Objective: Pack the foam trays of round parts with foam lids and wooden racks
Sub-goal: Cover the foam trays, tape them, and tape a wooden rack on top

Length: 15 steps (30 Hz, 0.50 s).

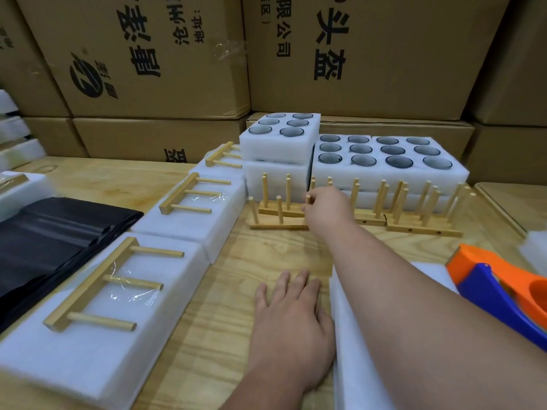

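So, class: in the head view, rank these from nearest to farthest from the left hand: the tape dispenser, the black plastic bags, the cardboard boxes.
From the left hand:
1. Tape dispenser, to its right.
2. Black plastic bags, far left.
3. Cardboard boxes, stacked behind the table.

On the table [225, 306] three packs [97, 335] lie in a row from 8 o'clock up to 11 o'clock, each with a rack [88, 285] lying on top. Bags [53, 232] lie left of them, at 9 o'clock. At 12 o'clock the trays [387, 161] stand stacked, with the boxes [379, 54] behind them. Before the trays a row of upright racks [414, 214] runs toward 2 o'clock. The right hand [325, 211] is at the leftmost of these. The left hand [291, 321] lies on the table at 6 o'clock, just left of a foam sheet [355, 365]. A tape dispenser [503, 291] is at 4 o'clock.
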### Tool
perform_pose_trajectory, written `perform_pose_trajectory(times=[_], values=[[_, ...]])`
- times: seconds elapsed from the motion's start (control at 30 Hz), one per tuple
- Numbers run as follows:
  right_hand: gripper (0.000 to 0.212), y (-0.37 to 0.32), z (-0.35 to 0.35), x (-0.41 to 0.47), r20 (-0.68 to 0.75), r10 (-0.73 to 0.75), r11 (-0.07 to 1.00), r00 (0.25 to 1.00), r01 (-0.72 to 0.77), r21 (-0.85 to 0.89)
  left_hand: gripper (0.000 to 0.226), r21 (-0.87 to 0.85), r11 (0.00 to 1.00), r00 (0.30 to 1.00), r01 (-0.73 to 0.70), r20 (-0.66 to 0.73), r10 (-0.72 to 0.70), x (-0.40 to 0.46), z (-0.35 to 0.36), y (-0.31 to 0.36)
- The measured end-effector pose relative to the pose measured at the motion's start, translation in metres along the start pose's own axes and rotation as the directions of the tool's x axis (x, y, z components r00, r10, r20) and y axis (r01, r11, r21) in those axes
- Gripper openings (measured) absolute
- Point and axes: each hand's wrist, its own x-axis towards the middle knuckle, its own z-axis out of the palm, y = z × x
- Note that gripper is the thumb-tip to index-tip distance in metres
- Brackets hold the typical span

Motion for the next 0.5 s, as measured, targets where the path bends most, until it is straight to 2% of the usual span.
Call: perform_pose_trajectory(times=[0.27, 0.5], values=[[0.013, -0.034, -0.023, -0.005, -0.138, -0.044, 0.977, 0.989, 0.072, 0.201, 0.061, -0.010, 1.000, 1.000, 0.005, 0.015, -0.005, -0.001, -0.002, 0.000], [0.011, -0.078, -0.102, -0.009, -0.177, -0.099, 0.935, 0.979, 0.152, 0.319, 0.058, -0.036, 0.999, 1.000, 0.012, 0.024, -0.011, -0.003, -0.005, 0.000]])
